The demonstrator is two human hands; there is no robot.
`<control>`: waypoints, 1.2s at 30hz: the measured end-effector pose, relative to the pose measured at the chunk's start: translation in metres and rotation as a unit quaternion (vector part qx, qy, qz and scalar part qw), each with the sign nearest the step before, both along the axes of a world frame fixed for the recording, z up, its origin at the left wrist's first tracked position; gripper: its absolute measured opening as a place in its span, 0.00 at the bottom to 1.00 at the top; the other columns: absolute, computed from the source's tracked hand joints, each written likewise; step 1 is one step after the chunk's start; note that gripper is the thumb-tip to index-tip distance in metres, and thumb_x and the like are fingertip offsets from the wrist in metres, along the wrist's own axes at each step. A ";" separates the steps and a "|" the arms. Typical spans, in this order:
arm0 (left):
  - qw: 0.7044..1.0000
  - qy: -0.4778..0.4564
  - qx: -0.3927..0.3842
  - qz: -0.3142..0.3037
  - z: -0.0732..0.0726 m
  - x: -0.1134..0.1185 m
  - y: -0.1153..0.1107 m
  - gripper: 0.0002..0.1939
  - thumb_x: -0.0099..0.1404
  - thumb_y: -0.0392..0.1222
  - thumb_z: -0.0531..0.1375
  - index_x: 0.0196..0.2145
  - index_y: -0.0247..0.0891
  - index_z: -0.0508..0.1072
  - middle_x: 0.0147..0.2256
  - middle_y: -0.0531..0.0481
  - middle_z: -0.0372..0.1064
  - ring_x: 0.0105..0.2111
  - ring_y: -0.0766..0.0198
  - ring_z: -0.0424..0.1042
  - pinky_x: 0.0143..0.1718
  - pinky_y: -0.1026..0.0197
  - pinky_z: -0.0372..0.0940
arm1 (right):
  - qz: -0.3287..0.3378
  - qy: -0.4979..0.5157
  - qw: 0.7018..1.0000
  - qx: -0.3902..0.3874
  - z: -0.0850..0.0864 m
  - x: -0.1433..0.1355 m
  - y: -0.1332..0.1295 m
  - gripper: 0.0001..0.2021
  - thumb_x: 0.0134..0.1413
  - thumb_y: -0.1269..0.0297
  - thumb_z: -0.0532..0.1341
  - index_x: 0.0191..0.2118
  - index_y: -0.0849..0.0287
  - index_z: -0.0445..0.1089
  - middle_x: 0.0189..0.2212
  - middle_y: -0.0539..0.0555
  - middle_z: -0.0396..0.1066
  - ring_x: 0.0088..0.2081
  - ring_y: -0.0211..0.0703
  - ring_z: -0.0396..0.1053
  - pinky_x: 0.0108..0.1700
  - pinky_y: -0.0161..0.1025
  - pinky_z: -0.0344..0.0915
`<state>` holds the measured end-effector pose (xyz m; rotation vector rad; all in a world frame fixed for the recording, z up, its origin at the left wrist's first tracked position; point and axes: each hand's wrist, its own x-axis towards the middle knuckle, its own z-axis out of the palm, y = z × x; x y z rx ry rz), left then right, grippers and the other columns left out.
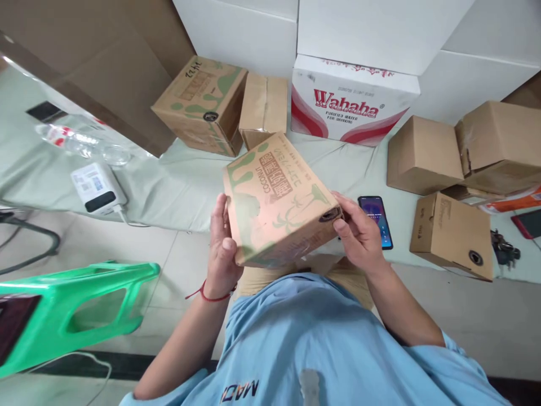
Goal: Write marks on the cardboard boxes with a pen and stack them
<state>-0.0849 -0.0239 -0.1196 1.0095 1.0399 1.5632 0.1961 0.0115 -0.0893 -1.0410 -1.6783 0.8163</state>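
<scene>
The coconut box point(281, 200), brown cardboard with green drips and a palm print, is tilted above the lap, near the table edge point(190, 217); its contents are hidden. The left hand point(361, 234), half closed, grips its right corner; the right hand point(225, 248), partly curled, holds its left side.

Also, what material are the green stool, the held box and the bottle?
Green stool: probably moulded plastic, glossy; bright highlights and rounded edges suggest it.
Held box: seems cardboard, mostly matte brown, with green print and folded edges.
Bottle: likely thin clear plastic, shiny; the cloth shows through.
</scene>
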 end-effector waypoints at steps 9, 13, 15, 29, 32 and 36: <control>0.902 0.404 0.153 -0.016 -0.003 0.010 0.020 0.51 0.65 0.70 0.71 0.77 0.53 0.57 0.77 0.37 0.53 0.81 0.33 0.44 0.78 0.26 0.50 | -0.031 -0.032 0.998 -0.047 -0.042 0.025 -0.033 0.22 0.73 0.60 0.62 0.68 0.51 0.73 0.67 0.59 0.75 0.67 0.52 0.75 0.63 0.48 0.78; 0.885 0.455 0.102 0.016 -0.017 0.018 0.012 0.42 0.70 0.62 0.71 0.73 0.49 0.62 0.69 0.35 0.65 0.77 0.37 0.56 0.74 0.32 0.61 | -0.066 -0.168 0.979 -0.093 -0.054 0.046 -0.029 0.18 0.70 0.66 0.56 0.57 0.57 0.79 0.54 0.61 0.83 0.54 0.52 0.82 0.54 0.48 0.81; 0.867 0.485 0.102 0.046 -0.018 0.020 0.006 0.41 0.70 0.60 0.71 0.74 0.49 0.62 0.72 0.34 0.60 0.77 0.36 0.56 0.73 0.31 0.63 | -0.134 -0.308 0.931 -0.141 -0.053 0.045 -0.021 0.20 0.72 0.64 0.55 0.61 0.61 0.76 0.50 0.64 0.83 0.49 0.56 0.83 0.52 0.51 0.79; 0.679 0.692 0.180 -0.168 0.044 0.050 0.040 0.29 0.80 0.51 0.59 0.74 0.49 0.66 0.75 0.43 0.63 0.77 0.43 0.59 0.79 0.33 0.49 | -0.165 -0.242 0.925 -0.243 -0.057 0.042 0.004 0.23 0.59 0.71 0.63 0.59 0.58 0.78 0.31 0.52 0.79 0.33 0.45 0.76 0.39 0.39 0.68; 0.673 0.702 0.150 -0.178 0.051 0.056 0.048 0.29 0.80 0.50 0.58 0.74 0.48 0.66 0.76 0.42 0.61 0.78 0.41 0.57 0.78 0.31 0.50 | -0.180 0.048 0.944 -0.271 -0.060 0.057 -0.017 0.11 0.54 0.65 0.64 0.43 0.57 0.80 0.24 0.46 0.70 0.23 0.36 0.64 0.28 0.34 0.61; 0.665 0.698 0.146 -0.223 0.061 0.056 0.063 0.30 0.77 0.53 0.61 0.72 0.46 0.69 0.73 0.40 0.65 0.74 0.38 0.63 0.74 0.33 0.59 | -0.091 0.390 0.867 -0.298 -0.053 0.056 -0.043 0.16 0.51 0.53 0.71 0.44 0.52 0.75 0.28 0.46 0.71 0.20 0.32 0.56 0.21 0.33 0.53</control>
